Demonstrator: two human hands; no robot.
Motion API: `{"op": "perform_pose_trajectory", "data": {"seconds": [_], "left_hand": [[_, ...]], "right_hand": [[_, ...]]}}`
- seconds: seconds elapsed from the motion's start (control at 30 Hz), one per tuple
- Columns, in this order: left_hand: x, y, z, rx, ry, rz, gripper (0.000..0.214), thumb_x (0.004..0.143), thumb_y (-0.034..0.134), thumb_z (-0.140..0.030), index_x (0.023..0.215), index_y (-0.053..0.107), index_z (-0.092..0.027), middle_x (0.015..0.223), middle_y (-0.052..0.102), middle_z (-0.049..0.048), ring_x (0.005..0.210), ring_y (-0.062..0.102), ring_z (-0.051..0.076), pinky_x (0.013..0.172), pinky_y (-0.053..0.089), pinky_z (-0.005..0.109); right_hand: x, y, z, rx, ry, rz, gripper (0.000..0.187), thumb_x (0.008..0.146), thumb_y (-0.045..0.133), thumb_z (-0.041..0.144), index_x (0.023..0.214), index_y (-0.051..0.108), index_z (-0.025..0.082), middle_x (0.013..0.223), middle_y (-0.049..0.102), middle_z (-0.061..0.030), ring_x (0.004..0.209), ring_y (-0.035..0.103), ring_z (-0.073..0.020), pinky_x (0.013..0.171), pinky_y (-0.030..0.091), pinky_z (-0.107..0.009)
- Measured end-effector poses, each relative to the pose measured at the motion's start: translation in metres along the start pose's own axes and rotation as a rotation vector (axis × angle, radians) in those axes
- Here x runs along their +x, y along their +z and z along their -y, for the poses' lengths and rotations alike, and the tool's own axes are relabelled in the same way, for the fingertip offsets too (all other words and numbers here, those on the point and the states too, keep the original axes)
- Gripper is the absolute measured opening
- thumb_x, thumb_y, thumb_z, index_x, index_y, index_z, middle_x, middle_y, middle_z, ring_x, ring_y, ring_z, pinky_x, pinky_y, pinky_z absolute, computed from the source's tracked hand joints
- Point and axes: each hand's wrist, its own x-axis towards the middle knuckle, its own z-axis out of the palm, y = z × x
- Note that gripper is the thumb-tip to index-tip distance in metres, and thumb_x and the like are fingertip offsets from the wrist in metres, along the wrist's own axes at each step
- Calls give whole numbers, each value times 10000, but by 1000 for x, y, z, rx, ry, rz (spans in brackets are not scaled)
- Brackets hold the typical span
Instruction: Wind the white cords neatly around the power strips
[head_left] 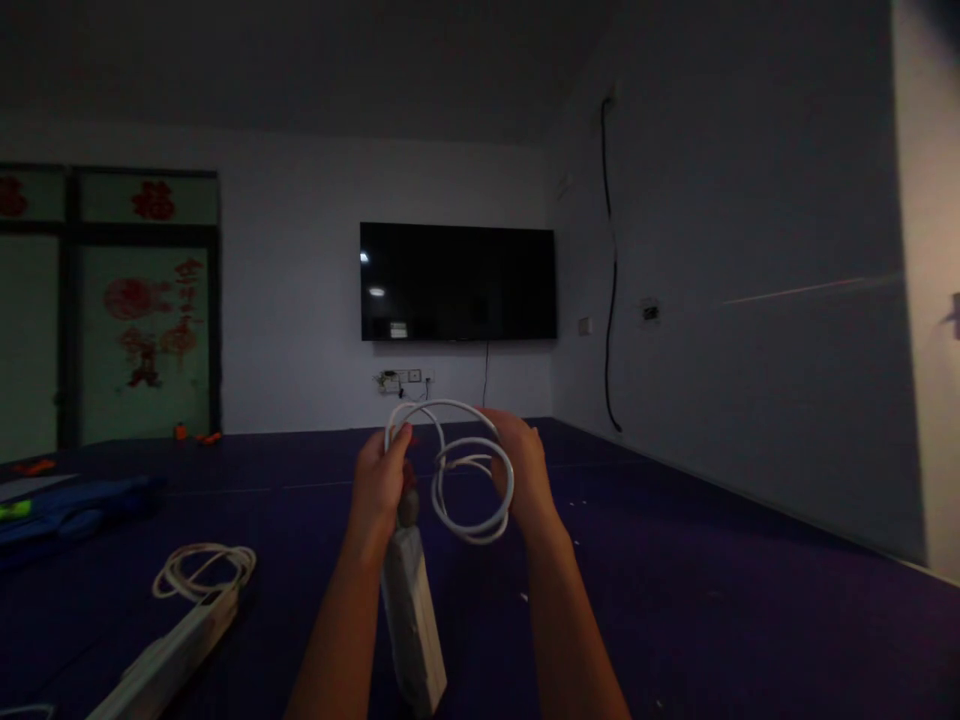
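Your left hand (379, 480) is up at chest height w/ its grip clamped on the white cable (480, 530), thumb on top of the loop; the power strip (412, 610) hangs from that hand, tilted down btwn your forearms, clear of the floor (712, 600); your right hand (525, 470) is just beside it, grip curled shut round the far side of the same coil, approx. two or three loops; a second strip (172, 655) w/ its own coiled cord (202, 568) lies on the floor at lower left; a TV (457, 282) hangs on the wall ahead.
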Motion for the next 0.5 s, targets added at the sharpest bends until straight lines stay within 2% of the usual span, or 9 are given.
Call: {"op": "perform_pose_trajectory", "data": {"seconds": [0.07,0.13,0.27,0.37,0.5], "left_hand": [[0,2,2,4,10,8,346,539,736,-417,683,564,-153,416,407,-114,304,274,12,325,197,151],[0,3,5,5,7,26,329,526,746,-398,616,547,-152,376,334,-128,314,262,15,331,204,152],[-1,7,8,-9,-8,79,332,511,750,-400,590,559,-140,382,346,-115,335,286,19,346,234,158],[-3,8,8,-18,-3,103,321,523,738,-402,614,587,-134,403,379,-101,352,314,22,358,242,155],[-5,8,6,-3,-11,117,315,541,725,-411,642,619,-133,409,404,-90,359,352,31,369,250,155]], "right_hand": [[-2,-5,-9,-66,96,-9,460,748,403,36,1070,629,275,1089,643,-37,1074,530,-211,974,296,-423],[-5,-8,-18,-36,182,-10,440,739,418,30,1023,652,271,1029,667,-39,1008,574,-208,922,355,-385],[-9,-6,-31,170,338,-11,253,716,559,156,930,683,208,859,698,-60,821,634,-223,747,453,-327],[-10,1,-36,268,350,22,236,676,628,221,903,681,183,792,700,-53,747,645,-211,682,479,-308],[-8,8,-31,394,334,60,308,674,634,249,963,661,148,788,702,-61,717,654,-197,639,497,-287]]}}
